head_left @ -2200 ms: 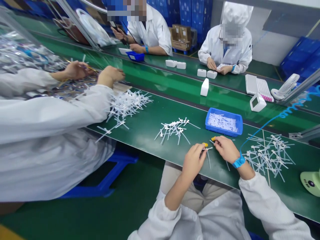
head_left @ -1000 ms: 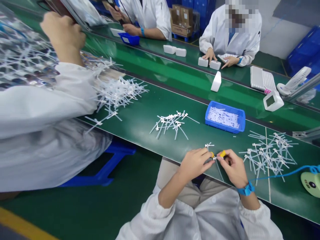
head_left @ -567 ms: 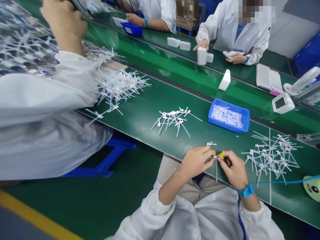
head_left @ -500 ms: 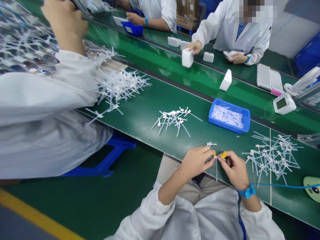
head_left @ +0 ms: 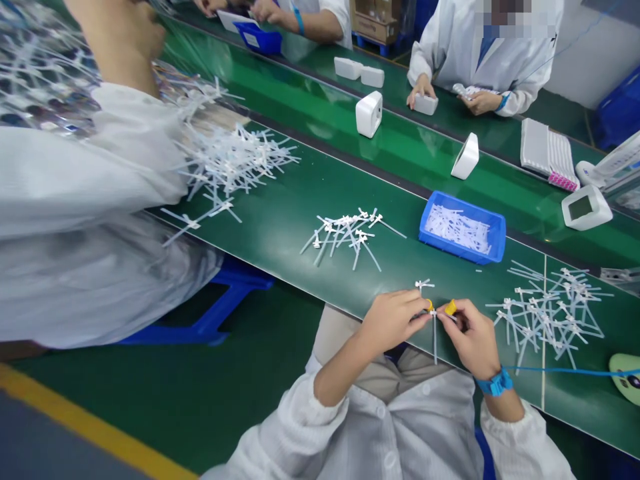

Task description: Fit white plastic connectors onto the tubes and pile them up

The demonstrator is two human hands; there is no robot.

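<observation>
Close to the bench's front edge, my left hand and my right hand meet with closed fingertips at one thin translucent strip with a small white clip at its top. The strip hangs straight down between them. Something yellow covers a fingertip on each hand. A similar clipped strip lies just beyond my left fingers. Right of my right hand spreads a loose pile of clipped strips, and a smaller pile lies to the left. A blue tray behind my hands holds many small white pieces.
A large heap of strips lies beside a neighbour's sleeve at left. White housings stand on the green belt. Across it, a person's hand touches a white housing. A blue cord runs from my wristband.
The view has shifted slightly. Across the belt, the person has let go of one white housing on the belt and moved a hand to another. My hands keep nearly the same pose.
</observation>
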